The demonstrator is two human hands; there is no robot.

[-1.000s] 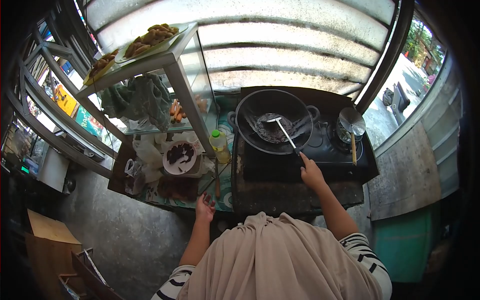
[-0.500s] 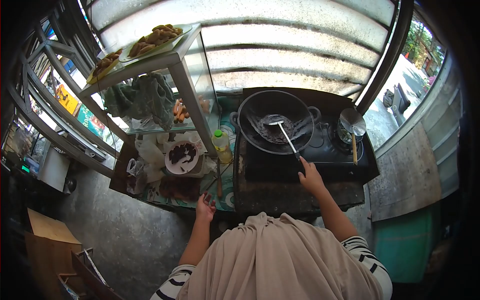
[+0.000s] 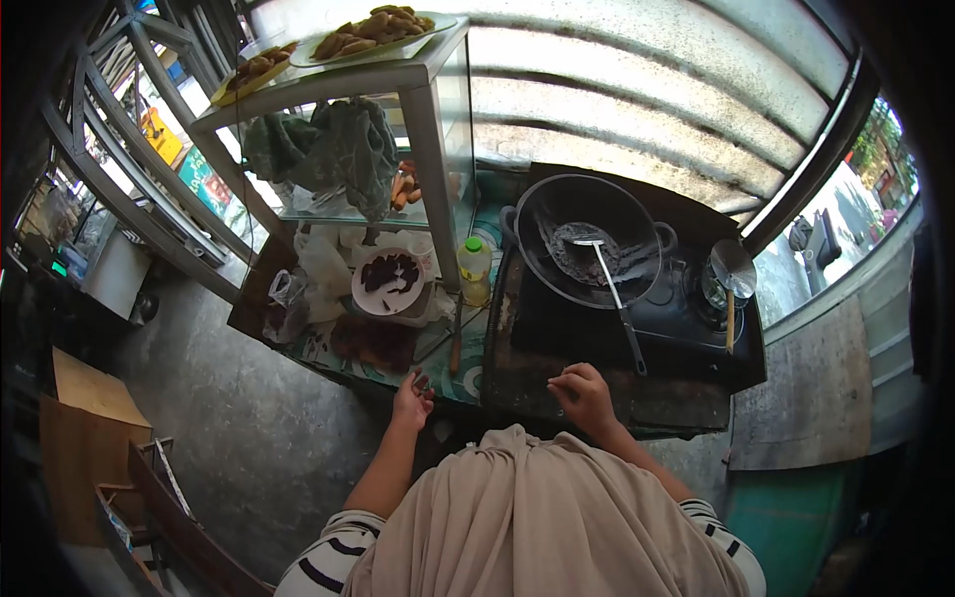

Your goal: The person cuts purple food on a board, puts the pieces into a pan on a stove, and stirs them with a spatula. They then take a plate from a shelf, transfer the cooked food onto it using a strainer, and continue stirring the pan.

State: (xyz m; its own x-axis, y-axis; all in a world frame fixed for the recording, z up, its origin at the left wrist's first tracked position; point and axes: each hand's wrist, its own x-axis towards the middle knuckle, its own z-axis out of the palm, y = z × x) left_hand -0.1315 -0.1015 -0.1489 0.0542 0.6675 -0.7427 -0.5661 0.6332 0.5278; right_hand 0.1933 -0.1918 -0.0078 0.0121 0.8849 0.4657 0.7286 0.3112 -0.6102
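My left hand [image 3: 414, 400] hovers at the front edge of the green patterned counter, fingers apart and holding nothing. In front of the stove my right hand [image 3: 582, 391] is in the air with its fingers curled; whether something small is in them is hidden. A spatula [image 3: 615, 289] rests in the black wok [image 3: 543, 259], its dark handle pointing towards me over the stove [image 3: 577, 333]. Near my left hand lie a knife with a wooden handle [image 3: 456, 348] and a dark reddish-brown slab [image 3: 373, 343]. Behind them a white bowl [image 3: 365, 301] holds dark pieces.
A bottle with a green cap [image 3: 476, 271] stands by the glass cabinet [image 3: 423, 129], which carries plates of brown food [image 3: 373, 35]. A small pot [image 3: 718, 291] with a lid and a wooden handle is on the right burner. Plastic bags [image 3: 323, 274] lie at the left.
My right hand has let go of the spatula and moved down and left, off its handle. The view has turned, so the stove and cabinet appear further right. My left hand is almost unchanged.
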